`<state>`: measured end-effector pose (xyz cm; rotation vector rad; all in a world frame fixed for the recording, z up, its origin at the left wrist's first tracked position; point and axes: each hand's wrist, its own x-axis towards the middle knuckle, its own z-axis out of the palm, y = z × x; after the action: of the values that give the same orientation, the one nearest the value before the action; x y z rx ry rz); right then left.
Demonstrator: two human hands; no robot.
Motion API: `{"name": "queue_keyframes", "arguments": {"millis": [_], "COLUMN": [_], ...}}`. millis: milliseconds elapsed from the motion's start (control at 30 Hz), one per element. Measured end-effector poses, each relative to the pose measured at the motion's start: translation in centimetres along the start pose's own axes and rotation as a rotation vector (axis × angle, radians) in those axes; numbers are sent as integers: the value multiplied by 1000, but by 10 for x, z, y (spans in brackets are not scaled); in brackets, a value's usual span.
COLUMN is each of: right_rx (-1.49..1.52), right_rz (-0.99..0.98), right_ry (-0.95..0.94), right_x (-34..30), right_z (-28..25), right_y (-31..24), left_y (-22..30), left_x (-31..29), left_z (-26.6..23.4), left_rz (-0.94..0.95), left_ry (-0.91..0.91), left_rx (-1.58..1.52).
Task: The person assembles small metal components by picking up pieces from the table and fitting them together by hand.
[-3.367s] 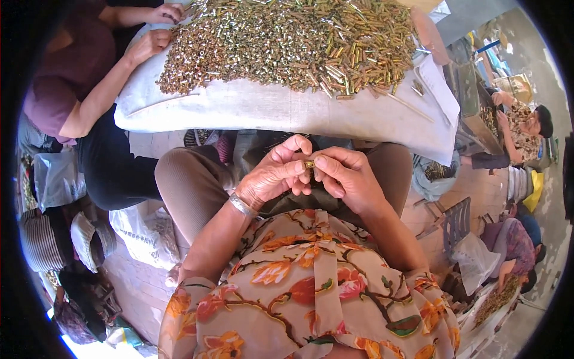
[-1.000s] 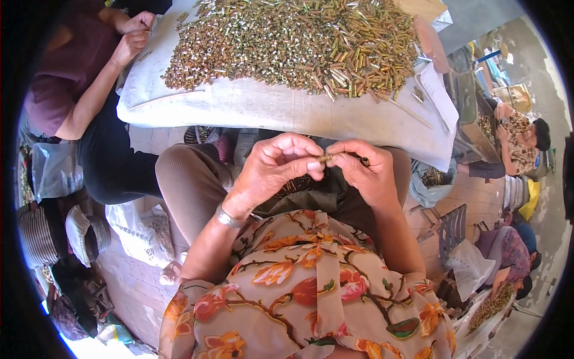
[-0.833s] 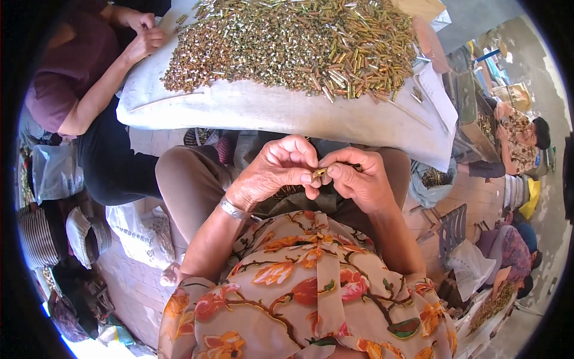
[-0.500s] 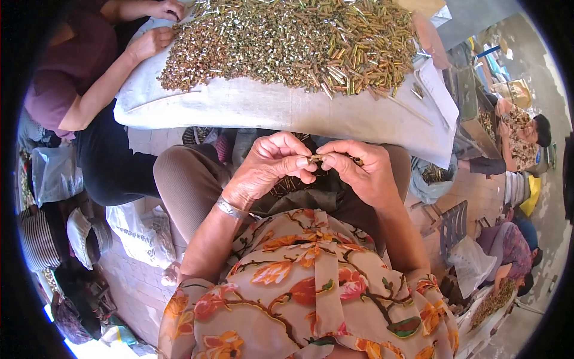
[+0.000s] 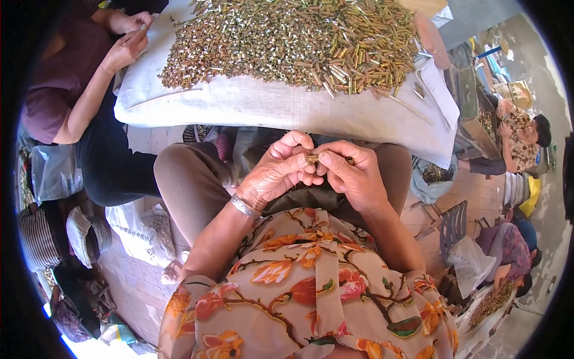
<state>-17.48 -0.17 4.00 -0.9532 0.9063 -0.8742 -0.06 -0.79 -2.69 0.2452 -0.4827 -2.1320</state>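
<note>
Above my lap, my left hand (image 5: 276, 170) pinches a small brass-coloured metal nut (image 5: 313, 158) between thumb and fingers. Close against it, my right hand (image 5: 354, 176) grips a slim brass-coloured metal sleeve (image 5: 350, 160); one end pokes out past the fingers and the rest is covered. The two pieces meet between my fingertips, but whether one is threaded on the other I cannot tell. Beyond my hands, a large pile of metal parts (image 5: 257, 54) lies on a cloth-covered table (image 5: 281, 107), with short nut-like pieces to the left and longer sleeves to the right.
At the left, a co-worker's hands (image 5: 128, 45) are held together beside the table. A thin stick (image 5: 412, 110) and a paper sheet (image 5: 435, 90) lie at the table's right end. Bags (image 5: 431, 185) stand at its right; a white plastic bag (image 5: 140, 233) is on the floor.
My hands have shifted slightly and my left wrist has moved a little right; both still hold the parts. The co-worker's hands have moved left, away from the pile.
</note>
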Motion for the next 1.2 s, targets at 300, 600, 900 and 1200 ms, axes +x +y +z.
{"name": "queue_keyframes", "arguments": {"millis": [300, 600, 900, 1200], "right_rx": [-319, -1138, -1057, -151], "right_rz": [-115, -614, -497, -284], "right_ry": [31, 449, 344, 178], "right_x": [13, 109, 107, 34], "right_z": [-16, -57, -57, -36], "right_y": [17, 23, 19, -2], "left_y": [40, 42, 43, 28], "left_x": [11, 92, 106, 43], "left_z": [0, -25, -28, 12], "left_rz": [168, 554, 650, 131], "left_ry": [432, 531, 407, 411], "left_rx": [657, 1849, 2166, 791]}}
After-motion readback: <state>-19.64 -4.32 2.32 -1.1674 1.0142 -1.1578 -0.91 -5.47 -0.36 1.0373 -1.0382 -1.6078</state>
